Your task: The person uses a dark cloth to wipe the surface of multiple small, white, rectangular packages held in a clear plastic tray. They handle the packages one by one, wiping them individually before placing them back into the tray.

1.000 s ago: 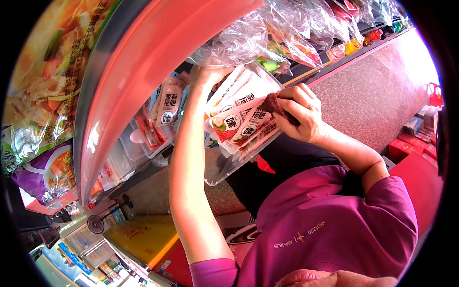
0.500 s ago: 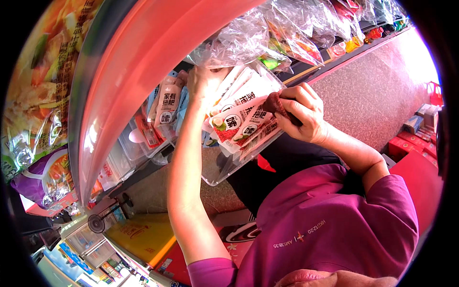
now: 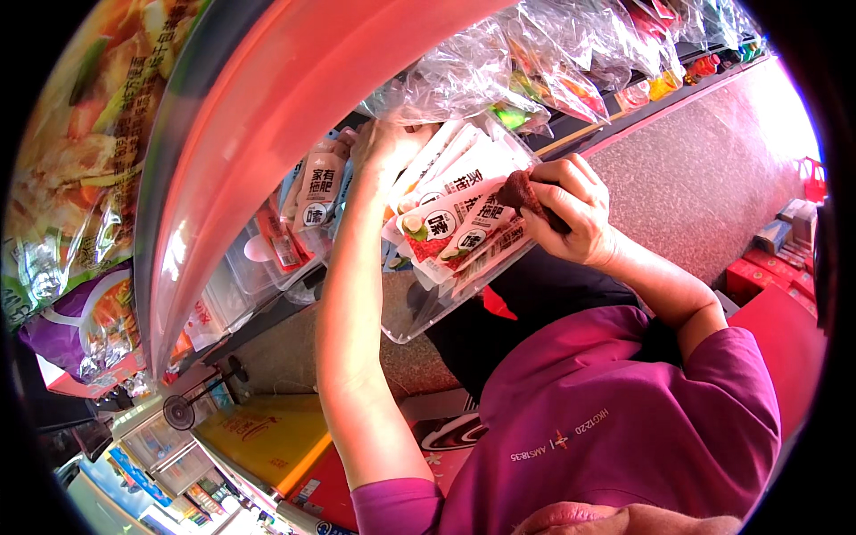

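Observation:
My right hand (image 3: 573, 209) is closed round a bunched brown cloth (image 3: 519, 192), which rests against the right edge of the snack packets. Those pink-and-white snack packets (image 3: 441, 227) lie in a stack, filling a clear plastic box (image 3: 406, 330) that sits tilted over my lap, sticking out from the shelf. At the far end of the box is my left hand (image 3: 392, 147), beside the packets and under the hanging clear bags; its fingers are mostly hidden. Left of that forearm stand more pink packets (image 3: 318, 187) in a row.
Crinkled clear plastic bags (image 3: 446, 76) overhang the shelf. A large curved red-pink panel (image 3: 267, 116) arches close on the left, next to food packs (image 3: 80, 160). Further off are a yellow box (image 3: 259, 437), a small fan (image 3: 179, 413) and red cartons (image 3: 758, 275).
The view has shifted slightly, moving the shelf and box a little to the right. Both hands keep nearly the same place, the right still holding the cloth at the packets.

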A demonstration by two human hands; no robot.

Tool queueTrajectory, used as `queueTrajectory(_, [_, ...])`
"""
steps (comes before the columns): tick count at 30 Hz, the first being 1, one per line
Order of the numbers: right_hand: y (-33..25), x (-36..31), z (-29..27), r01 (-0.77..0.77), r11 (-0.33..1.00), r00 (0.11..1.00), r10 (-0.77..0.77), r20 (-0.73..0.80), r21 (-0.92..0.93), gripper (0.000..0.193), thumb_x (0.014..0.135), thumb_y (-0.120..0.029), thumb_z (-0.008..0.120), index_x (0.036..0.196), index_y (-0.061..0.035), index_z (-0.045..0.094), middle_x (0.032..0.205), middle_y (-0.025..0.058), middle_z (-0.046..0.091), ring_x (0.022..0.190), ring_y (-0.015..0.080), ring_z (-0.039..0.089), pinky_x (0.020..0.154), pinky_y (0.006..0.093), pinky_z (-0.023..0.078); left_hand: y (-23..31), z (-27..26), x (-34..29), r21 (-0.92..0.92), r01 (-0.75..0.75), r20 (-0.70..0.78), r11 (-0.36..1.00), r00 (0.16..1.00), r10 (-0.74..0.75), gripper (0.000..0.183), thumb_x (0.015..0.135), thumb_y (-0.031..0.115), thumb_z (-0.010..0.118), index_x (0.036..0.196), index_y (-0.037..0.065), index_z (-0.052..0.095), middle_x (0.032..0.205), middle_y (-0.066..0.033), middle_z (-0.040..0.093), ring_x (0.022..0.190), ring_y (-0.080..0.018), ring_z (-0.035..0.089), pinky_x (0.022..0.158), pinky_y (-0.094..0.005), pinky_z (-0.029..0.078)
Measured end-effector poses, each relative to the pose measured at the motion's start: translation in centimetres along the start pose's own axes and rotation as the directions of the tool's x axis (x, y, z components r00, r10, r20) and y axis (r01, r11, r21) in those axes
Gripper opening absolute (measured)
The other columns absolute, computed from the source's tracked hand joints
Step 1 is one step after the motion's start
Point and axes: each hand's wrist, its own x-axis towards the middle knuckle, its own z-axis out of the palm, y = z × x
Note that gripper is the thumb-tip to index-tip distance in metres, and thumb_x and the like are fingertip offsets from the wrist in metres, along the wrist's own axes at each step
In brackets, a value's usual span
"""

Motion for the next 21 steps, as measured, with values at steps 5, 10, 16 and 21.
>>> queueTrajectory(5, [-0.1,0.1,0.1,0.001,1.000,1.000,-0.001,0.001,0.013,0.030,0.068,-0.012,0.078,0.093,-0.0016,0.065,0.093,0.0110,0.063,0.073,0.0247,0.058,0.063,0.0334,0.048,-3.6,2.2,1.5,-0.205,-0.122,0.001,0.971,0.992,0.125,0.063,0.079,0.051,0.067,0.133,0.023,0.054,0.109,-0.0080,0.071,0.105,-0.0294,0.067,0.093,-0.0403,0.052])
queueTrajectory(10, [0.0,-0.1,0.1,-0.008,1.000,1.000,0.009,-0.008,0.009,0.028,0.066,-0.008,0.074,0.091,0.0006,0.064,0.091,0.0135,0.063,0.072,0.0271,0.059,0.064,0.0349,0.048,-2.5,1.7,1.4,-0.154,-0.085,0.046,0.984,0.995,0.093,0.072,0.079,0.056,0.066,0.140,0.024,0.047,0.122,-0.0122,0.065,0.114,-0.0299,0.062,0.096,-0.0408,0.050])
queueTrajectory(16, [-0.2,0.0,0.1,-0.003,1.000,1.000,0.003,-0.004,0.014,0.028,0.065,-0.006,0.072,0.091,0.0019,0.064,0.091,0.0156,0.063,0.072,0.0286,0.059,0.065,0.0358,0.049,-1.1,0.9,1.0,0.004,-0.073,0.049,0.997,0.996,0.073,0.069,0.082,0.062,0.062,0.138,0.025,0.049,0.132,-0.0112,0.059,0.121,-0.0313,0.057,0.100,-0.0414,0.047])
queueTrajectory(21, [-0.1,-0.1,0.2,-0.010,1.000,1.000,0.011,-0.011,0.013,0.028,0.065,-0.006,0.072,0.090,0.0023,0.064,0.091,0.0158,0.063,0.072,0.0288,0.059,0.065,0.0359,0.049,0.6,0.5,0.9,0.066,-0.168,-0.016,0.984,0.985,0.169,0.064,0.083,0.062,0.060,0.134,0.024,0.054,0.131,-0.0100,0.060,0.122,-0.0320,0.055,0.100,-0.0411,0.046])
